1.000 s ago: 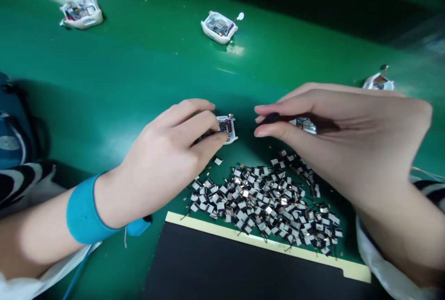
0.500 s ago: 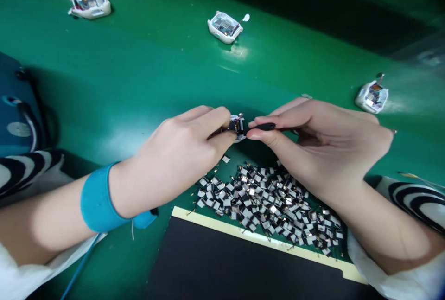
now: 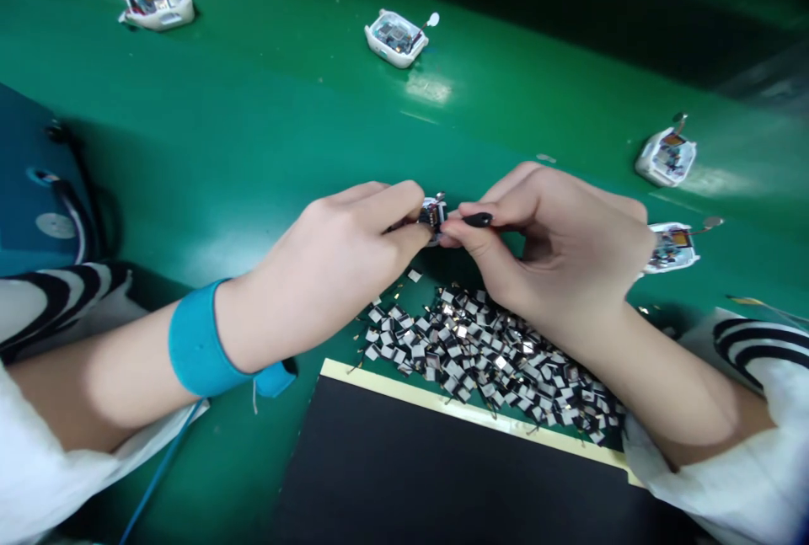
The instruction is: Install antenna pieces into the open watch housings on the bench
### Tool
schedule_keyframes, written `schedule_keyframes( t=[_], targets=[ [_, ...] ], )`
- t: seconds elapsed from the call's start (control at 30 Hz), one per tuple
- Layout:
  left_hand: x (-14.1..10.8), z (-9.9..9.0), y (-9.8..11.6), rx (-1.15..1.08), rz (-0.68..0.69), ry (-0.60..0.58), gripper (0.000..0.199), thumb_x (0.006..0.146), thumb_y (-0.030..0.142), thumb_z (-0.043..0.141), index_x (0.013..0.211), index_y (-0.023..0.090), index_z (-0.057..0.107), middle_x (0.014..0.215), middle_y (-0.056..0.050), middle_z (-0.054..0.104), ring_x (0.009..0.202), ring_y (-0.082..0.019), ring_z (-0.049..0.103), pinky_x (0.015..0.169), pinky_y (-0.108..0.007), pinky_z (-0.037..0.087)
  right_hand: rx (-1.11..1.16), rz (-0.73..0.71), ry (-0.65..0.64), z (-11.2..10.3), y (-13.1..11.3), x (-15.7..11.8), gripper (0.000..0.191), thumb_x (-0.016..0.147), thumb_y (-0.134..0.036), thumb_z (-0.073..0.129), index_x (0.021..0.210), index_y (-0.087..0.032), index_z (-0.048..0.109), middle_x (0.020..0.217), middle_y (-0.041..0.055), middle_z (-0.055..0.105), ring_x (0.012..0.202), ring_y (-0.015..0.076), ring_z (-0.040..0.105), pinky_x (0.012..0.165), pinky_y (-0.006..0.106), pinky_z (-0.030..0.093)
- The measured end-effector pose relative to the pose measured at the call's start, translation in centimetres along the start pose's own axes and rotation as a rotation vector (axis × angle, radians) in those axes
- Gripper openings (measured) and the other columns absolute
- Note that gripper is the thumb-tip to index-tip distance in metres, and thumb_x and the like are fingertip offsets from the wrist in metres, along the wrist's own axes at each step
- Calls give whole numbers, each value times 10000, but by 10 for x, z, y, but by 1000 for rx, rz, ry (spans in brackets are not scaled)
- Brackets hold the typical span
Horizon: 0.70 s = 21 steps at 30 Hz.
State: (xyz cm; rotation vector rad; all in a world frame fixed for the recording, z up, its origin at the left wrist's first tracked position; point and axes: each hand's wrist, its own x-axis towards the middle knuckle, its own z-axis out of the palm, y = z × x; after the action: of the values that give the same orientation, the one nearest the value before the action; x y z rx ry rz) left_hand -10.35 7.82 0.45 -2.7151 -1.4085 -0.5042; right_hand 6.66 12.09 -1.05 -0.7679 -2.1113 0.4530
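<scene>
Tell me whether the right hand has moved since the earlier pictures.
Yes: measured against the heap of small black-and-white pieces, the right hand has shifted left, toward the left hand.

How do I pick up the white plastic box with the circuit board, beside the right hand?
Pinch the white plastic box by its rounded rim with your fingers, coming straight down from above. The circuit board shows on top, and a thin stalk with a round tip sticks out rightward, so keep clear of both.

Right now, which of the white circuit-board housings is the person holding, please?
The housing pinched in the left hand, above the heap of wired parts; the others lie on the green bench.
</scene>
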Motion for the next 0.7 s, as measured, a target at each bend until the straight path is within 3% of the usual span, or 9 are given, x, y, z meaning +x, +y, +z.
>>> schedule_keyframes(
  t=[0.27, 0.53, 0.63, 0.7],
  targets=[
    [0, -1, 0, -24, -23, -21, 286, 854, 142, 321, 817, 199, 599, 771, -7, 562, 673, -134, 541, 545, -249, 417, 127, 110, -12, 4, 3, -1, 212, 730, -243, 581, 611, -210, 410, 592, -23, 499, 568, 131, 543, 438, 254, 461],
    [0, 1, 0, -34, -31, -19, 247, 852, 162, 356, 812, 180, 598, 822, -16, 590, 780, -145, 577, 616, -238, 469, 199, 161, -47, 4, 4, 4, 234, 722, -202, 579, 598, -200, 380, 612, -29, 500, 568, 123, 557, 472, 249, 494],
    [0, 1, 0, -49, -30, -22, 231, 855, 181, 362, 851, 188, 593, 824, -13, 593, 804, -143, 580, 653, -237, 481, 308, 202, 1, 3, 3, 4, 231, 722, -159, 579, 605, -192, 382, 600, -42, 487, 541, 101, 563, 453, 216, 496],
    [1, 0, 1, -61, -37, -34, 221, 854, 189, 370, 891, 192, 588, 823, -13, 594, 812, -143, 582, 670, -240, 485, 433, 238, 113, 2, 2, 5, 224, 722, -132, 576, 620, -187, 384, 607, -41, 476, 525, 98, 572, 419, 204, 495]
  ],
)
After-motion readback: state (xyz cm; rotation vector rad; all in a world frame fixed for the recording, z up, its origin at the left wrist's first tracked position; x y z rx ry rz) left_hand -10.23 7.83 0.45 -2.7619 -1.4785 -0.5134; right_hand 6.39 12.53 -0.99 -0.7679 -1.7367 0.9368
